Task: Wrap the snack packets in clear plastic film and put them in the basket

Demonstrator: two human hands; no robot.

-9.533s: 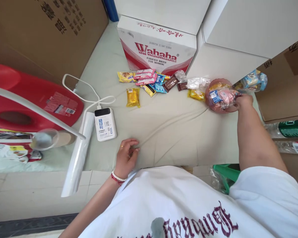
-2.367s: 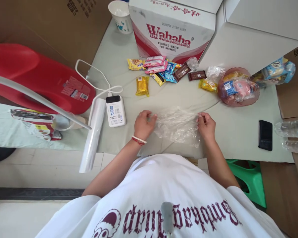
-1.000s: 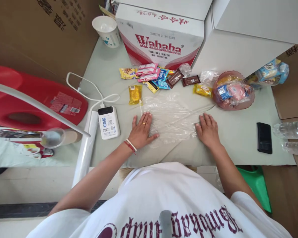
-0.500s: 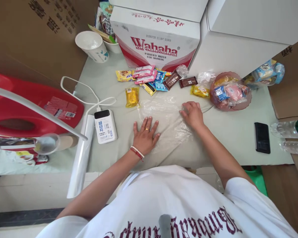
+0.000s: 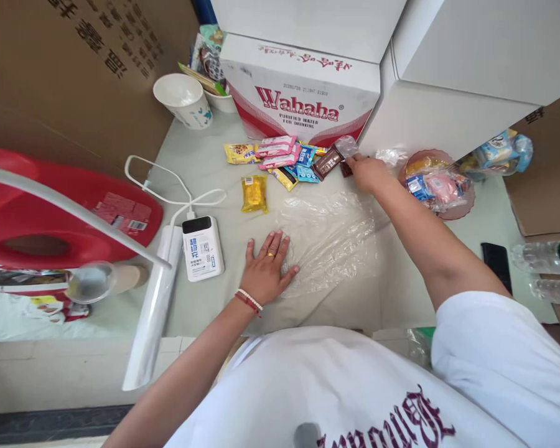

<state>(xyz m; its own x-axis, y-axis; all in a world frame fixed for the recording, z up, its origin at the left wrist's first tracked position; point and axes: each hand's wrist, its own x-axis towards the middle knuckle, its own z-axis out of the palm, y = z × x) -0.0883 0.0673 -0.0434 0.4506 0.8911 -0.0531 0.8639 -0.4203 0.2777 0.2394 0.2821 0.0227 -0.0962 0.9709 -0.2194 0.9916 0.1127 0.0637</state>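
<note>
**Fingers on a brown snack bar, palm on the plastic sheet**

Fingertips of the right hand (image 5: 366, 172) are curled down onto a small brown snack bar (image 5: 346, 168) lying just in front of the Wahaha carton (image 5: 303, 93), at its right corner; whether they have closed fully around it cannot be told, since the hand covers most of it. A wrapped bar of this kind looks light and fairly stiff, with a slick wrapper, so a pinch across its short sides would likely hold better than a press from above.

The left hand (image 5: 267, 269) lies flat and spread, grasping nothing, its fingers resting on the near left edge of a clear plastic sheet (image 5: 329, 239). That sheet is thin, limp and crinkled, and probably slides or lifts at a touch; the flat palm seems to pin it. It lies spread on the cloth-covered table (image 5: 214, 162), nearer the person than the carton.

Directly before the carton sits a cluster of wrapped snacks (image 5: 280, 155), with a yellow packet (image 5: 254, 193) a little nearer. Right of the carton is a pink bowl (image 5: 462, 202) of sweets; left of it a paper cup (image 5: 183, 99). A white power bank (image 5: 202, 247) lies beside the left hand.
</note>
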